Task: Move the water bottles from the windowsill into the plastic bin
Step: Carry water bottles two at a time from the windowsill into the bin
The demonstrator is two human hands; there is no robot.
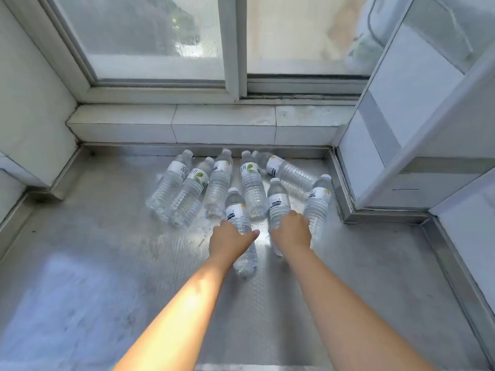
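Our left hand (229,241) fingers curl over near clear plastic water bottle (239,223); right hand (292,231) grips neighbouring clear bottle (278,203). We count eight bottles lying on grey metal windowsill (107,263), white-framed window (233,49) far.

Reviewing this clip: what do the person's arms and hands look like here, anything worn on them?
Both forearms are bare up to the bottom edge of the picture: no sleeves in view. The left hand and right hand wear no gloves, and no watch, bracelet or ring shows on the sides facing the camera. Sunlight falls in a bright patch on the left forearm.
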